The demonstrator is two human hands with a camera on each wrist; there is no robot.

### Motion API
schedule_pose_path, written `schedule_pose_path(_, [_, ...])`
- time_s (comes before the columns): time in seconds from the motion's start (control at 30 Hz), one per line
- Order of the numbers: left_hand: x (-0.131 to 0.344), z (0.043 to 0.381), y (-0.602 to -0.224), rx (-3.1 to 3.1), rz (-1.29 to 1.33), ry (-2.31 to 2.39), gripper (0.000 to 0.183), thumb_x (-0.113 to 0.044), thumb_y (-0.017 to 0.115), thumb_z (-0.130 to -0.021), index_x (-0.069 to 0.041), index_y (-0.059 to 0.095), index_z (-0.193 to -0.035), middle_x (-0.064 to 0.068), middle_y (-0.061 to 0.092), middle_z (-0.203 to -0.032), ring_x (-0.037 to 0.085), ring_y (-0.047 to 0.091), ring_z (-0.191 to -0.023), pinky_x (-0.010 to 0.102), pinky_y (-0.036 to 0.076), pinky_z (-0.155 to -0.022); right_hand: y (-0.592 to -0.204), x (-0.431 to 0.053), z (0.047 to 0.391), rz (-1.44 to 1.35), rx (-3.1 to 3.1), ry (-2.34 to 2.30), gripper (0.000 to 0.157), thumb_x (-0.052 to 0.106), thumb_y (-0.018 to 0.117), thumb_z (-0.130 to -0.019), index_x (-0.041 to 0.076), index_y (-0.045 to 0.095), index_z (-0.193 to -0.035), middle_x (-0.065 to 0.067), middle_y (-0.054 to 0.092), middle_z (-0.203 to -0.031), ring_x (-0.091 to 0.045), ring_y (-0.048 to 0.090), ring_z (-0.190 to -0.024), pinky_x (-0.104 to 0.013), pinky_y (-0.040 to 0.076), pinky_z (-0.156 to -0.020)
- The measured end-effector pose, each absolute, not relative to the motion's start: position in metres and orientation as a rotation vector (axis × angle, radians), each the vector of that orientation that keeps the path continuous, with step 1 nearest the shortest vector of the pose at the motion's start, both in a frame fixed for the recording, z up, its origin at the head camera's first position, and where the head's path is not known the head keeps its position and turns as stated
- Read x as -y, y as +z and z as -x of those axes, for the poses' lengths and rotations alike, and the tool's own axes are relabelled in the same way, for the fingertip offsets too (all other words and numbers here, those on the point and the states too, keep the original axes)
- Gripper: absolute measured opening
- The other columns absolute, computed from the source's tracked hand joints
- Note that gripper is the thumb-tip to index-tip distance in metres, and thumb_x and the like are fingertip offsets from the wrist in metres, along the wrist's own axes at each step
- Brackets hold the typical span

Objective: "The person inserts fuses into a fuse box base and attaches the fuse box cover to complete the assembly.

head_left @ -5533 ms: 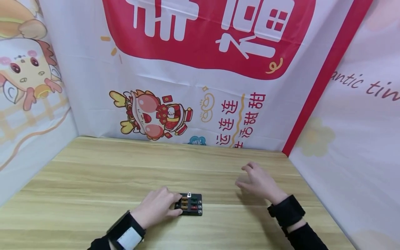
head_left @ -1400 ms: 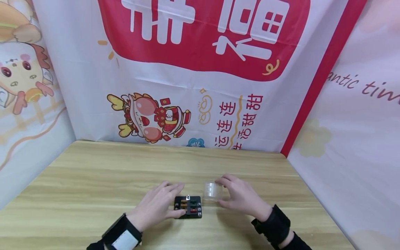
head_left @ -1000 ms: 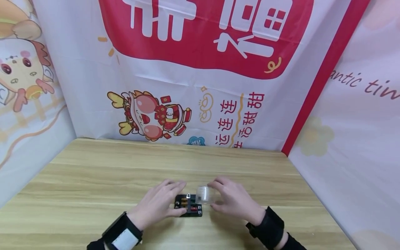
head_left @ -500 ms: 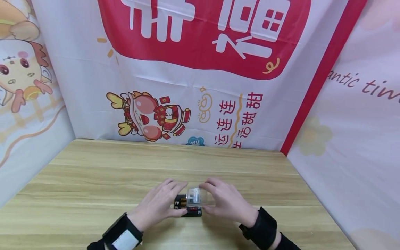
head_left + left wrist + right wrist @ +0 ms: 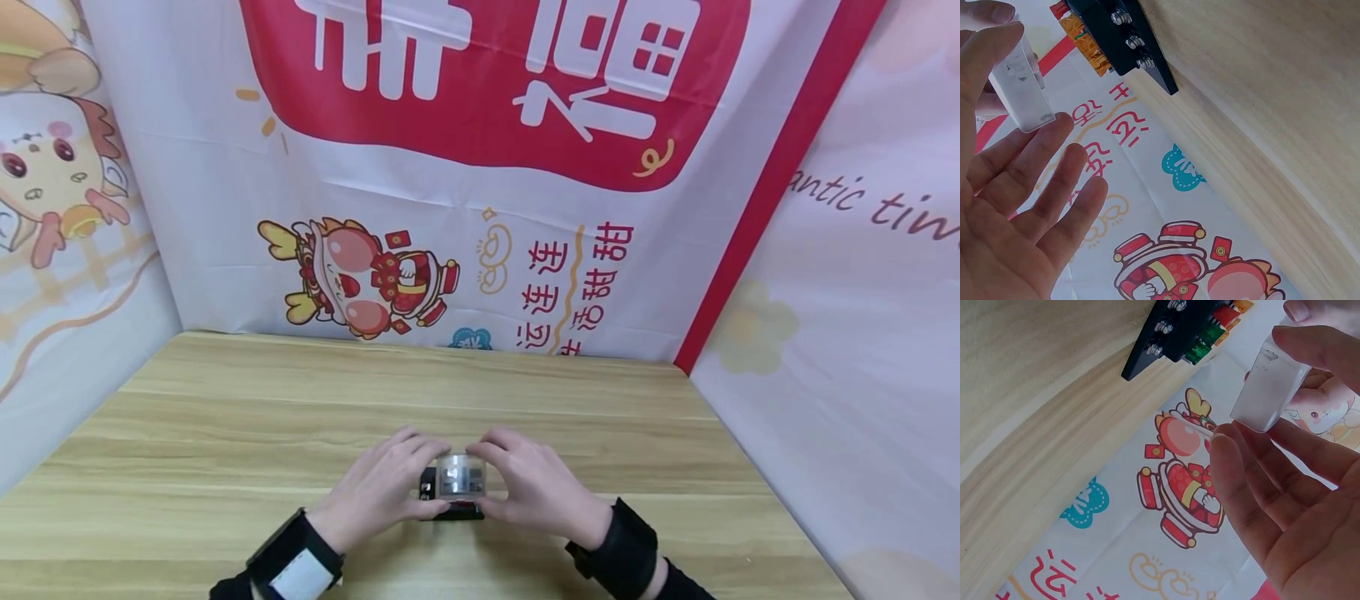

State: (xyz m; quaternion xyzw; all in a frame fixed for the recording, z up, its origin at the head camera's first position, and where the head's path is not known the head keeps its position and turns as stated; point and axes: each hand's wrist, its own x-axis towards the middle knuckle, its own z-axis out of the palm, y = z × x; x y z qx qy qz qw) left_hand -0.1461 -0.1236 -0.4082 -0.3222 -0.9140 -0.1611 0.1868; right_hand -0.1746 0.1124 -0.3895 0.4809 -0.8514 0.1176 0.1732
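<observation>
A black fuse block (image 5: 453, 514) lies on the table, with orange, red and green blade fuses standing on it and metal screws along its edges. Over it is a clear plastic cover (image 5: 461, 477), which hides most of the fuses in the head view. My left hand (image 5: 384, 483) holds the cover's left side between thumb and fingertips. From the right, my right hand (image 5: 536, 487) grips it the same way. Both wrist views show a gap between the cover (image 5: 1269, 390) and the fuses of the block (image 5: 1107, 37).
The wood-grain table (image 5: 262, 408) extends around both hands. At its back edge hangs a printed cloth (image 5: 420, 175) with a red band, and more printed cloth (image 5: 840, 333) closes off the right side. Black bands (image 5: 618, 550) sit on the wrists.
My right hand has brought the clear cover in from the right, leftward over the fuse block. My left hand has gone from the block's left edge to the cover's side.
</observation>
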Motion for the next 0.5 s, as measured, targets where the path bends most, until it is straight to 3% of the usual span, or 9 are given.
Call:
schedule_pose_path(0.23, [0.123,0.147,-0.408,2.572,0.925,-0.459,0.059,-0.046,0.077,-0.072,-0.012,0.062,-0.118,-0.002,0.063,-0.107,0.009,0.052,-0.089,0.025,0.046,-0.071,-0.393,-0.113,0.176,-1.377,2.443,0.342,0.055,0.037,0.078,-0.072,0.011,0.062,-0.117,0.004,0.056,-0.106,-0.005,0.054,-0.086,-0.015,0.042,-0.067])
schedule_pose_path(0.5, [0.125,0.145,-0.412,2.629,0.925,-0.419,0.057,-0.043,0.076,-0.074,-0.010,0.061,-0.118,0.003,0.063,-0.110,0.016,0.058,-0.097,0.033,0.047,-0.076,-0.402,-0.108,0.182,-1.423,2.477,0.342,0.052,0.036,0.078,-0.074,0.011,0.062,-0.116,0.003,0.056,-0.103,-0.004,0.054,-0.085,-0.014,0.042,-0.068])
